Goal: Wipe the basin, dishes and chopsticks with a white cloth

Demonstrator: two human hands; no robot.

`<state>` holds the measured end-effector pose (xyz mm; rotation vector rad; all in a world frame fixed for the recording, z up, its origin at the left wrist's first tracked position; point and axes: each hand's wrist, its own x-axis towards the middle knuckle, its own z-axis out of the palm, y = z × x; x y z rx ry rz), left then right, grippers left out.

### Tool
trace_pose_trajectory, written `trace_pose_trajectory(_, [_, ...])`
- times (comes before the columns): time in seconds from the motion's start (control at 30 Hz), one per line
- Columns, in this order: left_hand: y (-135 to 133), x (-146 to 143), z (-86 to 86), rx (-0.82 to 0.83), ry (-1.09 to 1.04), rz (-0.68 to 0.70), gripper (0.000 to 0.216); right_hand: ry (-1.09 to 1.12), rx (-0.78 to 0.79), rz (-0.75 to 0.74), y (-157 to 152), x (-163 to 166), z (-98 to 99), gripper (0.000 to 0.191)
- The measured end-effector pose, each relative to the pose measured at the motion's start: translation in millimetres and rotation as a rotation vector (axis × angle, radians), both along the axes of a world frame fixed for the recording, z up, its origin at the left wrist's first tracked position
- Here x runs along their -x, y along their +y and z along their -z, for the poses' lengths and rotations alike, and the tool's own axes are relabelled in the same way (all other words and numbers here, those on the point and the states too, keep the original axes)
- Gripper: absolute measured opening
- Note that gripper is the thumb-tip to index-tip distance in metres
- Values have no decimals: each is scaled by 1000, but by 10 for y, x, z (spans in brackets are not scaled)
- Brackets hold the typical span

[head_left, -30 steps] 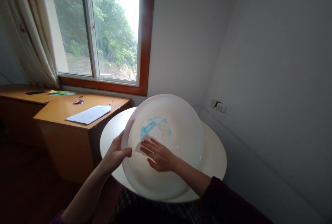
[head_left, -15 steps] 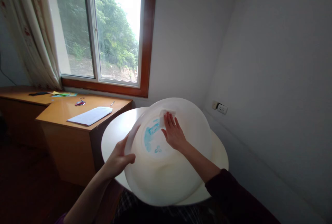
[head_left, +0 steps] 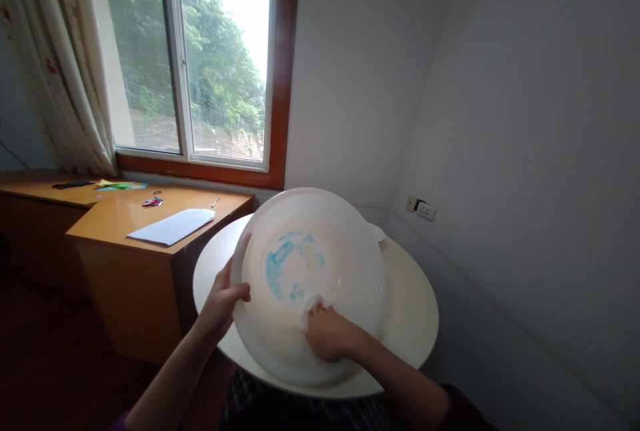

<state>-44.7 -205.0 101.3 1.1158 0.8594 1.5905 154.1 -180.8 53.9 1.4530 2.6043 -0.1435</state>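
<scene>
A large white basin (head_left: 350, 258) with a worn blue print (head_left: 280, 261) on its base is tilted up over a round white table. My left hand (head_left: 223, 298) is closed on the basin's left edge, with the thumb on the near side and the fingers largely hidden behind. Lower on the basin, my right hand (head_left: 330, 332) is closed around a crumpled white tissue (head_left: 313, 308) and presses it to the surface just below the print. Only a small part of the tissue shows past the fingers.
The round table (head_left: 410, 298) reaches out beyond the basin, and a white item (head_left: 376, 232) partly shows behind its right edge. To the left, a wooden desk (head_left: 125, 271) bears a sheet of paper (head_left: 173, 226), scissors (head_left: 153, 202) and a pen (head_left: 215, 202). A socket (head_left: 426, 210) is on the wall.
My right hand has gone from lying flat on the tissue near the print's top to clutching it lower down. The basin has shifted slightly left and looks turned more upright, in my left hand.
</scene>
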Motion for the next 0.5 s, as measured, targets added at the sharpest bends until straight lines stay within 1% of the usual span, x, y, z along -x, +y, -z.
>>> trace_pose_trajectory(0.07, [2, -42, -4, -1, -37, -61, 88, 95, 128, -165, -40, 78, -106, 41])
trace_pose_trajectory(0.13, [-2, -75, -7, -1, -53, -111, 86, 314, 265, -298, -55, 170, -191, 42])
trace_pose_trajectory(0.2, [-9, -95, -5, 7, -65, -131, 85, 529, 333, -335, -43, 289, -218, 48])
trace_pose_trajectory(0.23, [-14, -100, -3, 14, -70, -128, 84, 583, 322, -325, -20, 358, -210, 52])
trace_pose_trajectory(0.3, [-28, -108, 4, 17, -76, -113, 83, 563, 187, -323, 70, 496, -176, 55])
trace_pose_trajectory(0.37, [-49, -116, 7, 12, -62, -102, 83, 491, -38, -344, 226, 605, -166, 55])
trace_pose_trajectory(0.4, [-62, -123, 7, 11, -48, -94, 83, 453, -159, -327, 322, 637, -186, 56])
trace_pose_trajectory(0.43, [-75, -133, 7, 15, -35, -83, 83, 418, -262, -274, 423, 646, -223, 55])
trace_pose_trajectory(0.5, [-98, -157, 11, 29, -30, -51, 83, 340, -416, -97, 617, 588, -337, 54])
